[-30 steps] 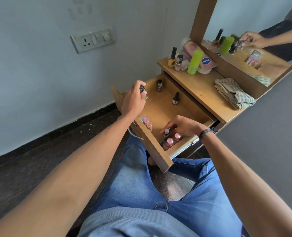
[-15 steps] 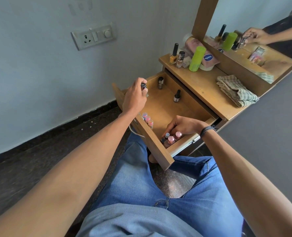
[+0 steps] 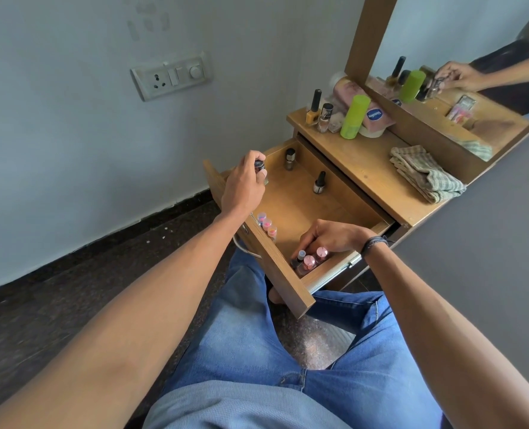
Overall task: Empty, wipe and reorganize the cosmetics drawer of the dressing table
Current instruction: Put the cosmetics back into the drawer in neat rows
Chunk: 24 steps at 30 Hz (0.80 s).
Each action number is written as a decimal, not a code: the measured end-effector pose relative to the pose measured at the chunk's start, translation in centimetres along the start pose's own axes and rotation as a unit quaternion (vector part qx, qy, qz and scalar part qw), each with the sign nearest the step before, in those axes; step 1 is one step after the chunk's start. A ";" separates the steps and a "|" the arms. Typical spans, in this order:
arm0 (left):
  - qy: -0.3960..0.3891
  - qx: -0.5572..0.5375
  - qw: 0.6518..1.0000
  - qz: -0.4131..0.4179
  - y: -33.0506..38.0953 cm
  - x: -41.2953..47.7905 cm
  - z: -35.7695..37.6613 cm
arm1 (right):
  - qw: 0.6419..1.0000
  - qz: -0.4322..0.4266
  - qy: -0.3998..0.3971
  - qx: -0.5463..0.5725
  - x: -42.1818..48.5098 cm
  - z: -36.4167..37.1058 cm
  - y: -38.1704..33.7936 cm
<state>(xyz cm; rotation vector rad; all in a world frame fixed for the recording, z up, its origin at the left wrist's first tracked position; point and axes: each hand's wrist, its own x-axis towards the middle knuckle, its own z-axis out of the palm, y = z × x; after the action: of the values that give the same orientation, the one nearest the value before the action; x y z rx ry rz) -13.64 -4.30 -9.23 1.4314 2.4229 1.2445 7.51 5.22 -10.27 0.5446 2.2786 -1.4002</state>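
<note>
**Drawer** (image 3: 294,209): pulled out from under the worktop (image 3: 365,171), above your lap.

**Left hand** (image 3: 244,185): at the drawer's far-left corner. Your fingers (image 3: 250,157) were clenched round a small dark-capped bottle (image 3: 259,165). Its body was mostly hidden behind your knuckles.

**Right hand** (image 3: 329,236): in the near-right corner, curled over a cluster of pink-capped bottles (image 3: 309,261). Your fingertips were lost among the caps, so I cannot tell whether they pinched one or only touched.

**Small pink vials** (image 3: 266,225): a row against the inside of the front wall, which cut off their lower parts.

**Corner bottle** (image 3: 289,158) and **middle bottle** (image 3: 319,182): both dark-capped and upright, standing apart near the back wall.

**On the worktop:**
- A yellow polish bottle (image 3: 313,109).
- A clear bottle (image 3: 325,117).
- A green tube (image 3: 354,116), partly covering a Vaseline jar (image 3: 374,117).
- A pink item behind these, too hidden to identify.
- A folded checked cloth (image 3: 424,173), well apart from the rest.

**Mirror** (image 3: 473,41): cut off by the frame edge.
</note>
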 end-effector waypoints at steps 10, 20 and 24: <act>-0.037 -0.007 0.999 -0.005 0.2 0.4 0.0 | 0.976 -0.048 0.166 0.134 -1.1 -0.6 0.1; -0.046 -0.041 0.998 0.014 1.3 0.8 0.8 | 0.832 -0.074 0.519 0.182 -3.4 -7.5 -1.9; -0.033 -0.017 0.999 0.035 0.5 0.2 1.3 | 0.757 0.000 0.627 0.182 -2.3 -11.8 -2.3</act>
<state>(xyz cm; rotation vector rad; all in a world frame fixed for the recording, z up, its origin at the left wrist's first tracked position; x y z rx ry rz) -12.83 -3.24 -9.71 1.5339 2.3168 1.2249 6.54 14.63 -2.48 2.1499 2.8156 -1.7461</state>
